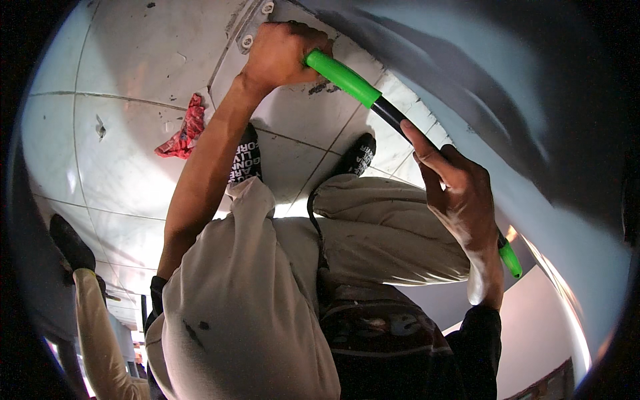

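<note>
A long rod-like tool (343,80), green at both ends with a black shaft between, slants from upper middle to lower right; its kind I cannot make out. My left hand (283,57) is closed at its upper green end, close to the tiled floor, and hides that tip. Lower down, my right hand (457,173) wraps the black shaft, its index finger laid along it. The green lower tip shows past my right wrist. Beside my left hand, a metal bracket (247,42) with round screw heads sits on the floor.
A crumpled red cloth or wrapper (187,133) lies on the white tiled floor (133,160), left of my black-socked foot (247,157). A large blue-grey surface (533,120) curves along the right. At lower left is another person's leg (100,333) with a dark shoe.
</note>
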A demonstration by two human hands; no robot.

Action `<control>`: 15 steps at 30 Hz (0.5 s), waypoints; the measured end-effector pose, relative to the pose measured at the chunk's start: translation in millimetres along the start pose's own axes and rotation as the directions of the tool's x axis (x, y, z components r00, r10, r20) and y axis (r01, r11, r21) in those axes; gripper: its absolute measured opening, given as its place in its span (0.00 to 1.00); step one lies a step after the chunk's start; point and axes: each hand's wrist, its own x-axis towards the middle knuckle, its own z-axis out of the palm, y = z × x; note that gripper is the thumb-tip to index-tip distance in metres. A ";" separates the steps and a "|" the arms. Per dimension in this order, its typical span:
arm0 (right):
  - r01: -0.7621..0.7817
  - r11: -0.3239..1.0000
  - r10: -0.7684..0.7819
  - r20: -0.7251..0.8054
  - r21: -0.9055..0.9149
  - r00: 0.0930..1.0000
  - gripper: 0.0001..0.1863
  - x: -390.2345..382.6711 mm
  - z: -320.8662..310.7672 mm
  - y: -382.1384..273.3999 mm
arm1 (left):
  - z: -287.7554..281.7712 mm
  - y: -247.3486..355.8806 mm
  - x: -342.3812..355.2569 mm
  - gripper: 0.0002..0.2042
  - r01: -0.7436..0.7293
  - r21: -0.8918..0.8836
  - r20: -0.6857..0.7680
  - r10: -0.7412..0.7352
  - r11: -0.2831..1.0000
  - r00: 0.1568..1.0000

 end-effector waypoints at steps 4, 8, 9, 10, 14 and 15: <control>0.012 1.000 -0.012 -0.032 -0.007 0.999 0.29 0.0 2.3 0.0 | -0.9 -4.4 -1.6 0.09 0.032 0.053 0.033 -0.034 0.998 0.999; -0.131 0.988 0.133 0.019 -0.085 0.991 0.29 -12.7 -7.8 -6.5 | 6.3 11.3 8.0 0.09 -0.052 -0.052 0.048 0.054 0.997 0.997; -0.131 0.984 0.134 0.019 -0.120 0.991 0.29 -19.5 -6.5 -0.8 | 10.7 14.4 8.0 0.10 -0.037 -0.044 0.060 0.039 0.998 0.997; -0.127 0.985 0.129 0.015 -0.120 0.991 0.29 -21.9 -6.8 1.1 | 17.7 18.3 7.1 0.10 -0.023 -0.043 0.070 0.026 0.999 0.997; -0.093 0.992 0.093 -0.004 -0.088 0.996 0.29 -23.4 -6.4 1.1 | 16.5 20.4 4.7 0.10 -0.009 -0.018 0.072 0.010 1.000 0.997; -0.079 0.994 0.078 -0.010 -0.073 0.997 0.29 -22.0 -5.8 0.1 | 15.1 16.9 5.3 0.10 -0.024 -0.032 0.060 0.026 0.999 0.998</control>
